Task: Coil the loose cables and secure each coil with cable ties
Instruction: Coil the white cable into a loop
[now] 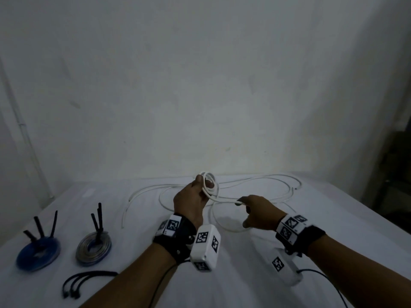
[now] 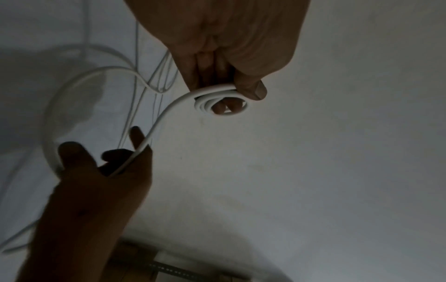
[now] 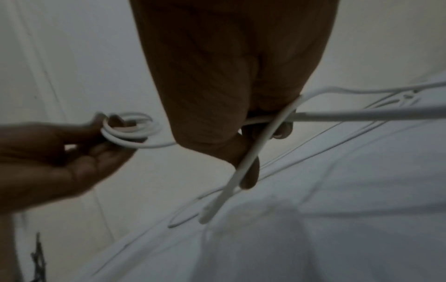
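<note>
The white cable (image 1: pixel 262 181) lies in loose loops across the white table (image 1: pixel 333 230) in the head view, with a small coil (image 1: pixel 209 183) of it raised above the surface in the left hand (image 1: pixel 191 203), whose thumb and fingers pinch the turns together. The right hand (image 1: pixel 258 212), just beside it and lower, pinches the strand leading off the coil. At the left of the table sit a blue coiled cable (image 1: pixel 37 254) and a grey coiled cable (image 1: pixel 93 247), each bound with black ties whose tails stand up; near them, closer to the person, lie loose black cable ties (image 1: pixel 82 281). In the left wrist view the left hand (image 2: pixel 229 47) clamps the coil (image 2: pixel 219 103) between thumb and fingers, a fingertip showing through its centre, and the cable (image 2: pixel 164 114) curves down to the right hand (image 2: pixel 101 181), where it runs between thumb and fingers. In the right wrist view the right hand (image 3: pixel 229 85) curls its fingers round the cable (image 3: pixel 362 115), which crosses itself below the palm, while the left hand (image 3: pixel 48 152) holds the coil (image 3: pixel 130 129) at the left; slack cable trails over the table (image 3: pixel 337 219) behind.
</note>
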